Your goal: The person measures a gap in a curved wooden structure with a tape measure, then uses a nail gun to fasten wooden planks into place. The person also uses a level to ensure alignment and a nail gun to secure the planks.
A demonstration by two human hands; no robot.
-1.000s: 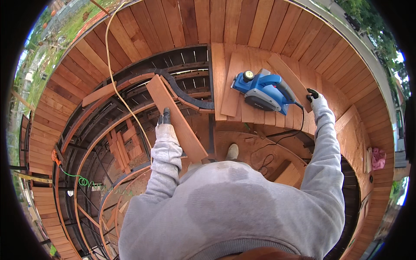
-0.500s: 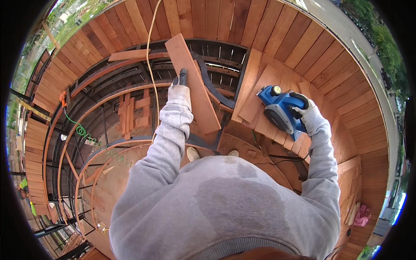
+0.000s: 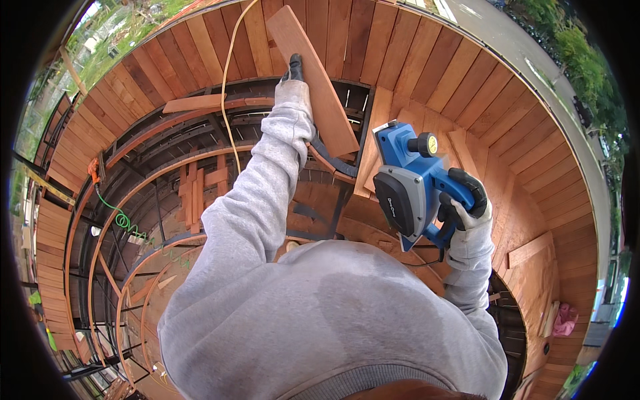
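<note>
My left hand (image 3: 293,68), in a dark glove, is stretched out ahead of me and closed on the left edge of a reddish-brown wooden board (image 3: 321,87). The board slants from upper left to lower right over the far planked ring and the gap in the frame. On the right, my gloved right hand (image 3: 469,200) is wrapped round the rear handle of a blue electric planer (image 3: 407,177) with a black side cover and a round front knob. The planer is held tilted above the boards, so its side faces up. My left fingertips are partly hidden.
A curved ring of wooden planks (image 3: 437,57) surrounds me. Left of the board, dark curved framing (image 3: 143,148) has open gaps. A yellow cord (image 3: 229,87) hangs across it. An orange tool (image 3: 93,171) with a green coiled hose (image 3: 123,221) lies left; a pink bag (image 3: 566,320) lies right.
My left hand and the board have moved farther ahead and slightly right. The planer has come up off the loose boards, closer to me, and tilted onto its side in my right hand.
</note>
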